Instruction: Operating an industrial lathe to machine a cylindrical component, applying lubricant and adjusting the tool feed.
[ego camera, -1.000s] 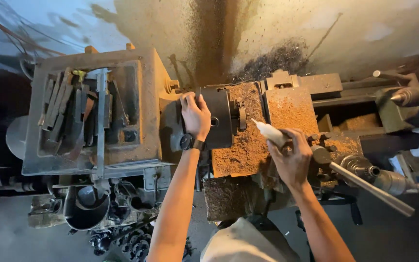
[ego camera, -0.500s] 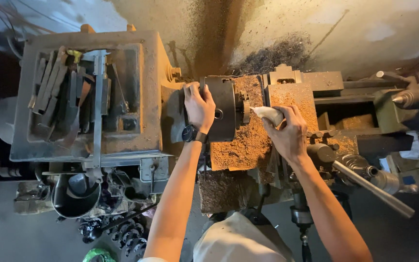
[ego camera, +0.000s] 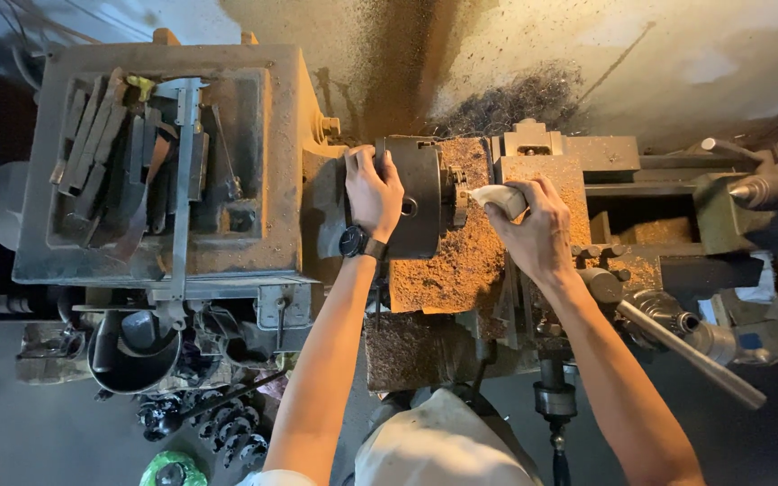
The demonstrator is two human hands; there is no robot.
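I look straight down on a metal lathe. My left hand (ego camera: 373, 191), with a black watch on the wrist, rests flat on top of the dark round chuck (ego camera: 420, 193), fingers curled over its far edge. My right hand (ego camera: 538, 229) is closed around a pale, whitish pointed piece (ego camera: 495, 196) whose tip lies right beside the chuck's jaws. Below both hands the carriage (ego camera: 447, 261) is covered with brown sawdust-like chips.
The grey headstock top (ego camera: 254, 243) at left holds a tray of several metal bars, tools and a caliper. The tailstock with its pointed centre (ego camera: 763, 191) stands at right. A long metal handle (ego camera: 691, 351) sticks out lower right. Dark swarf lies behind the chuck.
My right hand has brought the pale piece leftward, from over the carriage up to the chuck's face. My left hand has stayed on the chuck while the view shifted slightly.
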